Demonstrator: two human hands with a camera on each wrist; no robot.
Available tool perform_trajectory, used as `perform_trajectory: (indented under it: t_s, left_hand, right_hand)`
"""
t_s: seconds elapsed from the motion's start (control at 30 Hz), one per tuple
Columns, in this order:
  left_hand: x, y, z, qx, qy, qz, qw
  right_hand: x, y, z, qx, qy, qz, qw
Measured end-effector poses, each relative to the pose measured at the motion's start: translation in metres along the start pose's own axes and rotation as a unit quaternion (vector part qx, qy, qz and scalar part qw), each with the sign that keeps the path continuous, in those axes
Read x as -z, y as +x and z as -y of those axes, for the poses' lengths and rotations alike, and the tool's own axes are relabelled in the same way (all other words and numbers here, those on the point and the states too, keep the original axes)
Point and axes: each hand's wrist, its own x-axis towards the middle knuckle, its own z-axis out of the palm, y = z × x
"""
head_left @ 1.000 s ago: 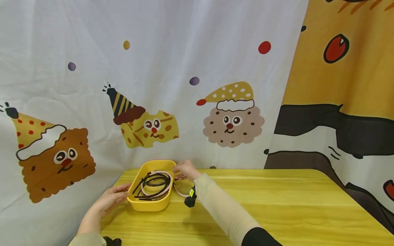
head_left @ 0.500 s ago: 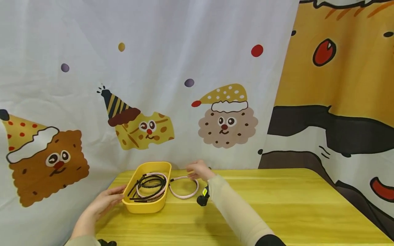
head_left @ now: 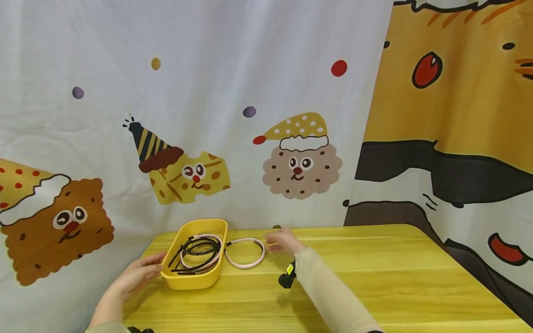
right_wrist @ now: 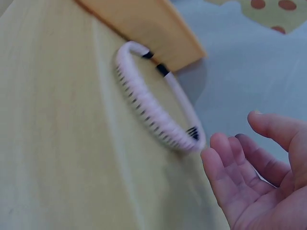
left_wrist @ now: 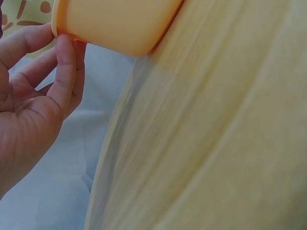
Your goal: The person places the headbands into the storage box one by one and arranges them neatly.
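Note:
A yellow plastic basket [head_left: 195,281] stands at the left of the table, holding several black and pink headbands [head_left: 200,252] that lie overlapped. My left hand [head_left: 139,275] pinches the basket's left rim; the left wrist view has the thumb at the rim and the fingertips below it. A pink wrapped headband [head_left: 245,266] with small teeth and black ends lies on the table against the basket's right side. Just right of it, my right hand [head_left: 285,241] has loosely bent fingers and holds nothing. In the right wrist view its fingertips [right_wrist: 211,155] are close beside the headband.
The yellow wood-grain table [head_left: 354,277] reaches far to the right. Behind it hangs a white curtain [head_left: 233,55] with cartoon biscuits, close to the table's back edge and the basket.
The right hand has moved right, off the pink headband, which now shows in full beside the basket. The left hand stays at the basket's rim. The head view has turned slightly right.

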Motion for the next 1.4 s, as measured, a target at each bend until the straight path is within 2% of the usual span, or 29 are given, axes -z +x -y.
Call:
perform_trajectory:
  t_s: [0.13, 0.43, 0.83, 1.03, 1.27, 1.4]
  left_hand:
    - [0.002, 0.001, 0.002, -0.002, -0.006, -0.001, 1.0000]
    - [0.001, 0.000, -0.001, -0.012, -0.010, 0.014, 0.9998]
    - [0.001, -0.003, -0.002, -0.016, -0.018, 0.019, 0.9995]
    - [0.000, -0.002, -0.002, -0.019, -0.015, 0.018, 0.9995]
    - [0.000, -0.003, -0.002, -0.009, -0.017, 0.012, 0.9997]
    - [0.000, -0.002, -0.002, -0.004, -0.018, 0.009, 0.9998]
  right_hand:
    - [0.004, -0.001, -0.014, -0.013, 0.022, 0.001, 0.9997]
    - [0.003, -0.002, -0.032, -0.014, 0.022, 0.003, 0.9997]
    - [-0.001, 0.005, -0.035, -0.017, 0.004, -0.010, 0.9998]
    - [-0.002, 0.007, -0.033, -0.013, 0.000, 0.003, 0.9999]
    - [-0.004, 0.010, -0.032, 0.005, -0.035, 0.018, 0.9992]
    - [-0.005, 0.012, -0.032, 0.001, -0.040, 0.016, 0.9991]
